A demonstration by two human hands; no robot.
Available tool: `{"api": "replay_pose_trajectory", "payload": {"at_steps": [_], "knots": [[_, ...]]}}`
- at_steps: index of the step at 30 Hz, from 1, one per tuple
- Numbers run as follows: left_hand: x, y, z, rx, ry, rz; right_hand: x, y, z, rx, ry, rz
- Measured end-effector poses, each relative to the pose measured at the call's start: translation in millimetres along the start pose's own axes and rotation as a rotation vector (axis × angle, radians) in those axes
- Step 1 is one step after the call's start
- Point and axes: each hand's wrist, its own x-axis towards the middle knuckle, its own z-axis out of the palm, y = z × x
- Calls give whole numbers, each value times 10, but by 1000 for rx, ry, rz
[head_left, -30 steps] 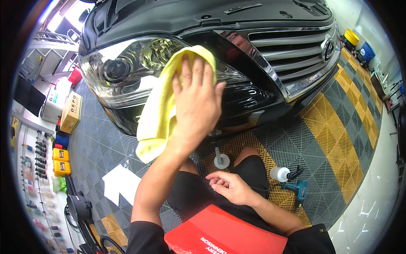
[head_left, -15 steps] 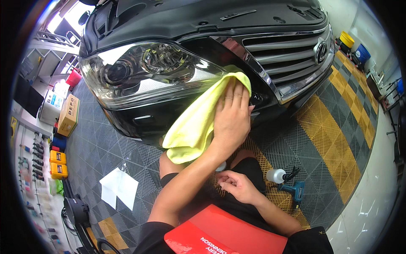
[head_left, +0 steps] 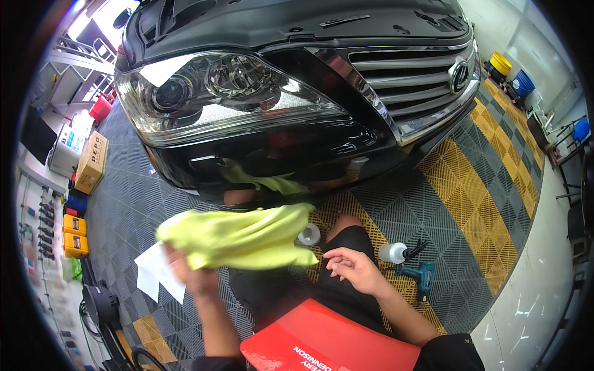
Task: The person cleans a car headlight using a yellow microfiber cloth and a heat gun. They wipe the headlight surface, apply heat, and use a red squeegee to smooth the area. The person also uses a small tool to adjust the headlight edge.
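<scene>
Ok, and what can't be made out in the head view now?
In the head view:
Left hand: fingers blurred, partly covered by the yellow-green cloth.
Black car: rear cut off by the upper edge.
White paper: partly behind the left hand.
Far-left items: too small, blurred.

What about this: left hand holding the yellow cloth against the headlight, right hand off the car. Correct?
Not against the headlight: the head view shows the left hand holding the yellow cloth clear of it. The right hand is off the car.
</scene>
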Motion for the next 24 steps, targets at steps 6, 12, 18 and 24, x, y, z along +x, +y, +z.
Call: {"api": "replay_pose_trajectory", "payload": {"at_steps": [6,12,18,24], "knots": [[88,479,-1084,235,305,-40,244,-249,-259,-47,1,-104],[-690,-641,-1154,1467,-646,-230,930,-2205,-452,-550,366,-692],[-860,-600,-710,1382,-493,-126,1875,-3550,-909,-1258,884,-943],[-737,-484,-813,1134,-602,-56,2143,-3851,-900,-1376,883,-606]]}}
